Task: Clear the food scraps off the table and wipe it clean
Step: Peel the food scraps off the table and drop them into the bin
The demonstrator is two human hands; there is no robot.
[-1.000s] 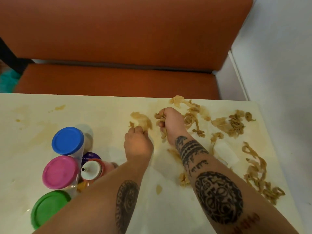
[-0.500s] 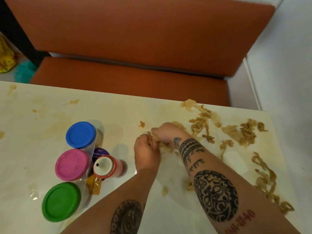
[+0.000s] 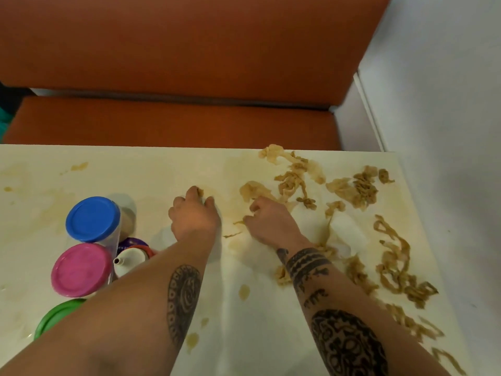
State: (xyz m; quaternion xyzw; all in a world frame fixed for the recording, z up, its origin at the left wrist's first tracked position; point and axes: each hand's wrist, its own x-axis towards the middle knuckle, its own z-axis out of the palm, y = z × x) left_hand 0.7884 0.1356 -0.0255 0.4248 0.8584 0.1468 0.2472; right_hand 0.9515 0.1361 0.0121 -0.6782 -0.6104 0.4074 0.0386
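At the left edge of the table [image 3: 151, 169] stand three canisters with a blue lid [image 3: 92, 219], a pink lid [image 3: 81, 270] and a green lid [image 3: 58, 317], the last partly behind the left forearm. A squeeze bottle [image 3: 130, 260] with a white nozzle is tucked just beside them. They sit bunched together, probably to keep them out of the mess, but they crowd the left arm's reach and block any wipe across that side.

The left hand [image 3: 193, 215] lies knuckles-up in mid-table, fingers curled down around a small bit of the noodle scraps [image 3: 363, 188] at its fingertips. It looks placed to pick off the stray piece lying apart from the main spill.

Just beside it, the right hand [image 3: 271, 223] is also curled, its fingers clawing into the near edge of the spill. One thin strand pokes out at the thumb side, so it seems to be raking noodles into a handful.

Most of the scraps lie further right, strewn from the far edge down along the right edge of the table, near the white wall [image 3: 447, 104]. Brown sauce smears [image 3: 244, 291] dot the surface between and below the arms. Wiping looks premature until the noodles are gathered. The orange bench [image 3: 189, 123] runs beyond the far edge, where pushed scraps could fall.
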